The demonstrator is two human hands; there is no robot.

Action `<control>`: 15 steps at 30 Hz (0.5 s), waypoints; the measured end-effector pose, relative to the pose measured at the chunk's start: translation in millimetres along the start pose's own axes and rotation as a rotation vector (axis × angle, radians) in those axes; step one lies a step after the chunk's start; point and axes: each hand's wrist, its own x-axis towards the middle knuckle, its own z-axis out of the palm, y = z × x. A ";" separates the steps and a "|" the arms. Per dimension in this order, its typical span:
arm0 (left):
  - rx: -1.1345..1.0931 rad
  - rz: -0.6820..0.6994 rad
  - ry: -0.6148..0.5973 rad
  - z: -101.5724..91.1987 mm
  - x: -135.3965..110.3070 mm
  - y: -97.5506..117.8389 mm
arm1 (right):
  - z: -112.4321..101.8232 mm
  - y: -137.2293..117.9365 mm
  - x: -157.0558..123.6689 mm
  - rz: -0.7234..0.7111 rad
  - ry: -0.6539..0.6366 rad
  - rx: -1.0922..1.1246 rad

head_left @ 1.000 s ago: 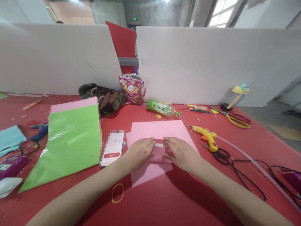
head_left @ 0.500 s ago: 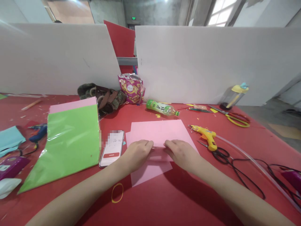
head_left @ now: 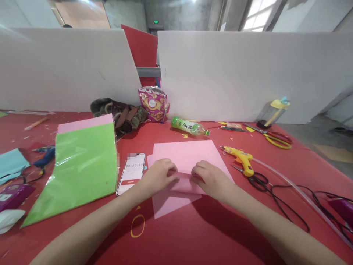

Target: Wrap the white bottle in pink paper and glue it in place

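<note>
A pink sheet of paper [head_left: 190, 152] lies in front of me, its near edge curled up toward me. My left hand [head_left: 161, 175] is closed on the left part of that curled edge, thumb and fingers pinching it. On the right part, my right hand [head_left: 211, 176] pinches the same edge with bent fingers. Beneath it a second pink sheet [head_left: 171, 206] sticks out toward me. Left of my left hand lies a phone [head_left: 132, 173] with a timer on its screen. A yellow glue gun [head_left: 238, 158] rests right of the paper.
Black-handled scissors [head_left: 260, 182] and a cable lie at right, with yellow-handled scissors [head_left: 278, 141] farther back. A green-paper pack [head_left: 85, 165] lies at left. A bottle [head_left: 190, 127], a snack bag [head_left: 154, 105] and a camouflage item [head_left: 118, 114] sit near the white partition [head_left: 234, 73].
The near edge of the pink sheet is rolled over more between my hands. My left fingers have bent inward, and both hands have shifted slightly.
</note>
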 end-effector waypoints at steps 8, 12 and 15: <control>-0.091 -0.046 -0.082 -5.2 0.8 -1.8 | -0.8 -2.7 -1.3 0.022 -0.048 0.041; -0.088 -0.091 -0.095 -7.3 -1.0 -3.5 | -2.8 -2.9 -1.0 0.050 -0.061 0.042; -0.024 -0.106 -0.082 -10.9 -1.7 -5.8 | -4.3 -3.1 0.2 0.056 -0.066 0.050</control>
